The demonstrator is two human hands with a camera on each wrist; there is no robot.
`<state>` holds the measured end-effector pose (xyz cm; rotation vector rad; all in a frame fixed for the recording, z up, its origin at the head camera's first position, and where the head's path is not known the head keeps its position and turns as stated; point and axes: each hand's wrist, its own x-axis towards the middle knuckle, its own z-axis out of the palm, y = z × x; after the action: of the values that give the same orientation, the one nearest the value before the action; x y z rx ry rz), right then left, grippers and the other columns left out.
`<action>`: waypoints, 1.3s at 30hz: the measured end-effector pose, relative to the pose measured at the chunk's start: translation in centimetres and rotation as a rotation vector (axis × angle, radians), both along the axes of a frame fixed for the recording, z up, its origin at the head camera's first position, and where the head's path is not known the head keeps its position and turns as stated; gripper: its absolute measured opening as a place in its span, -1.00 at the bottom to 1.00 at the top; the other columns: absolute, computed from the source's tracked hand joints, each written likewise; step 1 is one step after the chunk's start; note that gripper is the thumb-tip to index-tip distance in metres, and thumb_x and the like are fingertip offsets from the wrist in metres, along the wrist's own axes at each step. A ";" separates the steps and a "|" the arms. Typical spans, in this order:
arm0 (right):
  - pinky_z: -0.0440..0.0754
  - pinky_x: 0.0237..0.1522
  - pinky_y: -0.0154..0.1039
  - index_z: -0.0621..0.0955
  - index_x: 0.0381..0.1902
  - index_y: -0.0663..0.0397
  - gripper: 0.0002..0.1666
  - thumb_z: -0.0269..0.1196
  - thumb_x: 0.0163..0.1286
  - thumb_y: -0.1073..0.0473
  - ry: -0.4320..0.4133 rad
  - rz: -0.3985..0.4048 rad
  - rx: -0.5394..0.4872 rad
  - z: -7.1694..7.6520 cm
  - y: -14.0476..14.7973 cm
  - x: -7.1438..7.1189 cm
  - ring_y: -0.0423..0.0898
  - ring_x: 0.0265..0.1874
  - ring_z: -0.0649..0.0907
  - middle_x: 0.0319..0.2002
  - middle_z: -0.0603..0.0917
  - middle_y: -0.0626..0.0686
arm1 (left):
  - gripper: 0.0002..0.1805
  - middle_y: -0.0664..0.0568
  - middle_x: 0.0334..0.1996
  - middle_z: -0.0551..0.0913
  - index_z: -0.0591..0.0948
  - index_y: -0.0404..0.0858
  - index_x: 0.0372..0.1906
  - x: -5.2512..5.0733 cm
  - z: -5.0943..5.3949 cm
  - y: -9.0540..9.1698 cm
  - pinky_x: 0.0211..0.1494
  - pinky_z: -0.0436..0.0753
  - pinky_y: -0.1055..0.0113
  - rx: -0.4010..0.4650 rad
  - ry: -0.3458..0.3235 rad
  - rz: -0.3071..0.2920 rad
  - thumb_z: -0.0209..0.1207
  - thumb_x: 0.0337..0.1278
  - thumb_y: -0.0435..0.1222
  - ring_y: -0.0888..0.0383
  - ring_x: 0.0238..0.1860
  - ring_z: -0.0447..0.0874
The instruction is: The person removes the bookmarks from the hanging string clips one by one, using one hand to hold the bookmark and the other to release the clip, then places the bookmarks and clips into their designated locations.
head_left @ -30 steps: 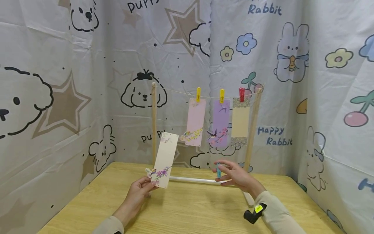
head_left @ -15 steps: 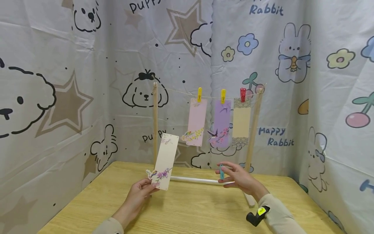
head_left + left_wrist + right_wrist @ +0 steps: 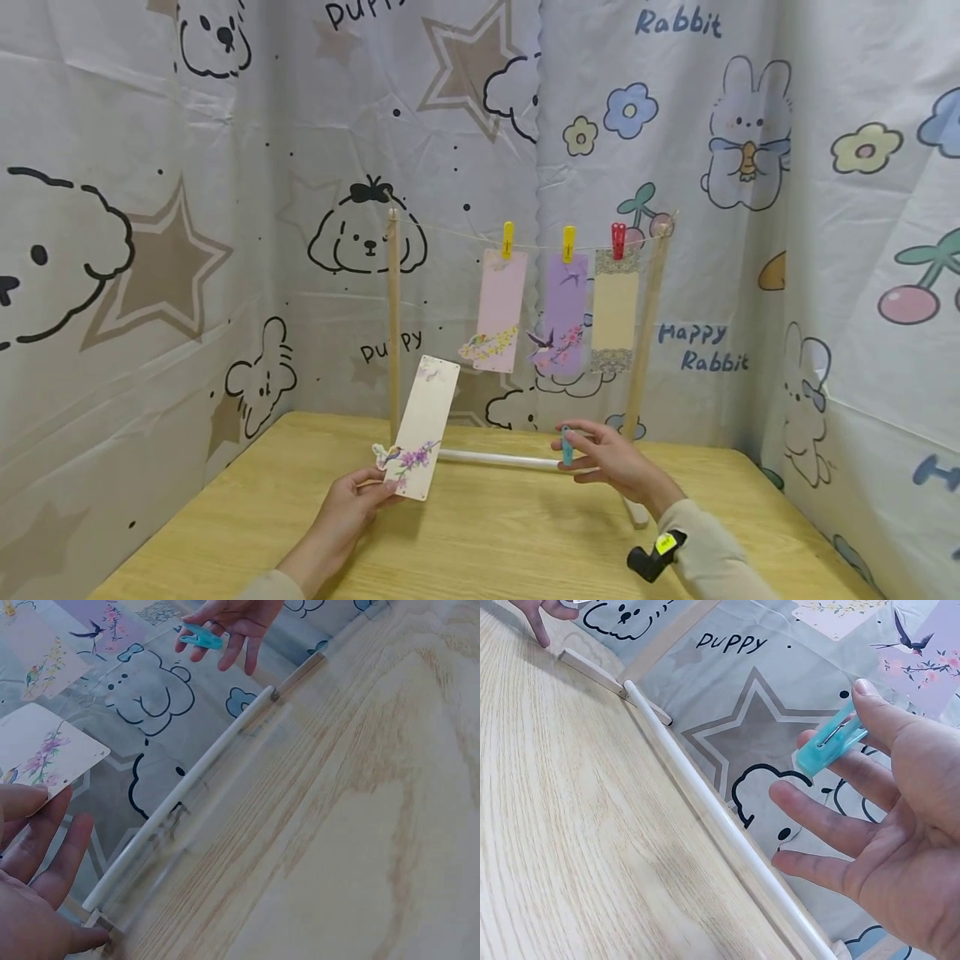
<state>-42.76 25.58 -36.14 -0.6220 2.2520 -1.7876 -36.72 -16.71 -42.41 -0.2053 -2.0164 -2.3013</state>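
Low in the head view, left of centre, the left hand [image 3: 345,512] grasps a cream card [image 3: 424,408] by its lower end, thumb over the front and fingers behind. The card leans, its top toward the right of the frame, and carries purple blossom and a small bird near the bottom; the bird juts past the card's left edge.

Lower right of centre, the right hand [image 3: 618,467] pinches a teal clip [image 3: 567,447] between thumb and forefinger — the right-wrist view shows its other fingers extended and spread. Clip and card are well apart.

Across the middle of the frame a thin string [image 3: 540,247] runs between a left post [image 3: 393,333] and a right post [image 3: 647,333]. Three cards hang from it: a pink card [image 3: 501,300] and a purple card [image 3: 566,296], each under a yellow clip, then a lace-edged card [image 3: 615,308] under a red clip [image 3: 618,241], nearest the right post. The cream card is below the string, lower left of the pink one.

A white rod [image 3: 495,458] spans low between the posts, above the pale wood counter [image 3: 465,542]. Printed cloth [image 3: 465,175] — puppies, stars, rabbits — fills the background.
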 end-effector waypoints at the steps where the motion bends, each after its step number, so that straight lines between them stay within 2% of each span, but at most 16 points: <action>1: 0.48 0.20 0.34 0.35 0.50 0.16 -0.34 0.10 0.66 -0.11 0.001 0.000 0.001 -0.1 0.0 0.0 0.34 0.20 0.60 0.27 0.59 0.21 | -0.88 -0.05 -0.28 0.80 0.61 -0.36 -0.07 0.1 -0.1 0.0 -0.45 0.26 0.43 -0.001 -0.003 0.003 0.26 0.40 -0.40 0.15 -0.25 0.76; 4: 0.46 0.21 0.34 0.36 0.50 0.17 -0.34 0.09 0.66 -0.11 0.028 -0.014 0.018 -0.3 -0.1 -0.1 0.33 0.20 0.59 0.24 0.62 0.20 | -0.86 -0.09 -0.29 0.80 0.61 -0.38 -0.08 0.2 -0.2 0.0 -0.50 0.24 0.44 -0.010 0.002 0.013 0.28 0.37 -0.41 0.23 -0.41 0.67; 8: 0.48 0.22 0.28 0.39 0.48 0.21 -0.36 0.08 0.67 -0.08 0.093 -0.046 0.056 -0.4 -0.5 -0.1 0.25 0.14 0.63 0.15 0.66 0.20 | -0.81 -0.14 -0.28 0.80 0.60 -0.42 -0.07 0.5 -0.3 0.1 -0.30 0.41 0.39 -0.058 0.015 0.037 0.30 0.34 -0.40 0.17 -0.31 0.73; 10: 0.47 0.24 0.28 0.39 0.48 0.23 -0.38 0.08 0.68 -0.05 0.117 -0.050 0.076 -0.4 -0.7 -0.1 0.25 0.14 0.62 0.11 0.69 0.16 | -0.80 -0.14 -0.27 0.79 0.61 -0.43 -0.07 0.7 -0.3 0.1 -0.13 0.47 0.34 -0.085 0.017 0.048 0.30 0.33 -0.39 0.10 -0.18 0.77; 12: 0.44 0.25 0.31 0.40 0.47 0.22 -0.39 0.07 0.68 -0.04 0.138 -0.050 0.101 -0.6 -0.7 -0.1 0.26 0.16 0.62 0.08 0.70 0.15 | -0.80 -0.14 -0.28 0.79 0.61 -0.44 -0.07 0.9 -0.4 0.2 -0.02 0.49 0.28 -0.103 0.017 0.052 0.31 0.33 -0.38 0.08 -0.14 0.77; 17: 0.34 0.28 0.39 0.40 0.46 0.24 -0.42 0.05 0.69 0.00 0.169 -0.051 0.135 -0.8 -0.8 -0.2 0.30 0.17 0.61 0.00 0.72 0.11 | -0.71 -0.14 -0.28 0.79 0.61 -0.46 0.01 1.1 -0.3 0.3 -0.01 0.49 0.24 -0.129 0.021 0.062 0.33 0.31 -0.36 0.05 -0.13 0.75; 21: 0.31 0.29 0.42 0.41 0.45 0.26 -0.43 0.03 0.71 0.00 0.182 -0.054 0.147 -1.0 -1.0 -0.3 0.29 0.17 0.62 -0.03 0.73 0.09 | -0.64 -0.16 -0.29 0.80 0.61 -0.45 0.09 1.4 -0.5 0.4 0.00 0.47 0.21 -0.152 0.014 0.099 0.37 0.30 -0.35 0.04 -0.14 0.75; 29: 0.41 0.28 0.31 0.43 0.42 0.32 -0.41 0.05 0.70 -0.02 0.184 -0.075 0.123 -1.9 -1.3 -0.3 0.36 0.16 0.61 -0.06 0.72 0.14 | -0.64 -0.20 -0.31 0.79 0.60 -0.44 0.10 1.7 -0.5 0.6 0.18 0.47 0.01 -0.150 0.017 0.116 0.37 0.29 -0.36 -0.05 -0.12 0.77; 34: 0.42 0.28 0.28 0.42 0.43 0.34 -0.37 0.06 0.69 -0.05 0.188 -0.108 0.126 -2.0 -1.5 -0.1 0.31 0.13 0.64 -0.09 0.74 0.09 | -0.54 -0.19 -0.31 0.79 0.55 -0.40 0.21 2.0 -0.4 0.7 0.15 0.48 -0.06 -0.159 0.018 0.143 0.39 0.27 -0.36 -0.08 -0.12 0.76; 39: 0.50 0.26 0.18 0.39 0.42 0.42 -0.37 0.06 0.69 -0.01 0.184 -0.135 0.097 -2.0 -1.7 0.1 0.31 0.11 0.65 -0.09 0.74 0.18 | -0.46 -0.12 -0.31 0.79 0.51 -0.34 0.26 2.5 -0.3 0.9 -0.04 0.52 0.10 -0.191 -0.007 0.170 0.41 0.22 -0.35 -0.07 -0.13 0.74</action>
<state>-42.67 23.93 -38.18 -0.6548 2.5417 -1.7316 -34.25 -15.79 -42.66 -0.0348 -2.1640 -2.0145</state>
